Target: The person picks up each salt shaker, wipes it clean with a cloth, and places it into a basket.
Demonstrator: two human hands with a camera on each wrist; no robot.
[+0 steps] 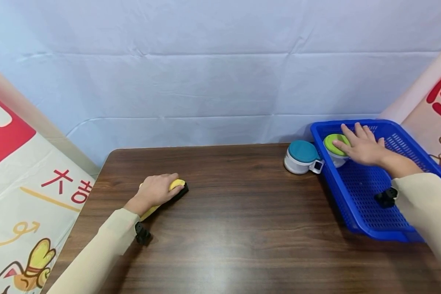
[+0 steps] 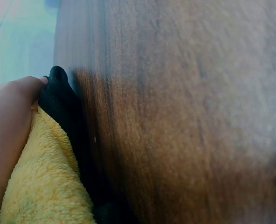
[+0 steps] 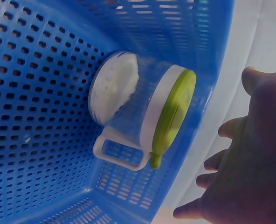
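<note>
At the left of the table my left hand [image 1: 157,191] grips a folded yellow and black cloth [image 2: 44,172], thumb along its dark side. The cloth rests on the wood. Over the blue basket [image 1: 356,220] my right hand [image 1: 365,148] is spread with nothing in its grasp. Below and beside those fingers stands a clear jar with a green lid [image 3: 173,114] and a white handle, partly filled with white powder. In the right wrist view a gap shows between hand and jar. A second jar with a teal lid [image 1: 303,152] stands outside, close to the basket's left wall.
The brown wooden table [image 1: 220,228] meets a pale cloth backdrop [image 1: 206,90] at its far edge. Printed sheets [image 1: 29,188] hang at the left and right sides. The basket has raised, slotted walls and sits at the table's right.
</note>
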